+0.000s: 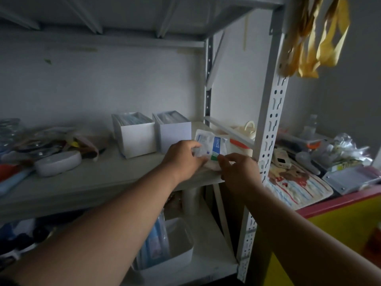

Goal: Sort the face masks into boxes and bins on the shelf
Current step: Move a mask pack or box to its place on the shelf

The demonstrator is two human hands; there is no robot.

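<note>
Picking-up step: both hands work a wrapped face mask packet (212, 146) at the shelf's (103, 182) front right end. Left hand (183, 159) fingers grip its left edge; right hand (237, 172) fingers pinch its lower corner. Next, I judge: carry it toward ten o'clock and drop it upright into the nearer white box (172, 133).

A home storage corner is suggested by a white slotted-metal shelving unit (272, 129) crowded with mixed household clutter (41, 145).

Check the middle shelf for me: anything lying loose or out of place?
Yes. A loose mask packet sits outside the two boxes, right of them; both hands, left hand and right hand, hold it. At the far left lies an unsorted heap.
</note>
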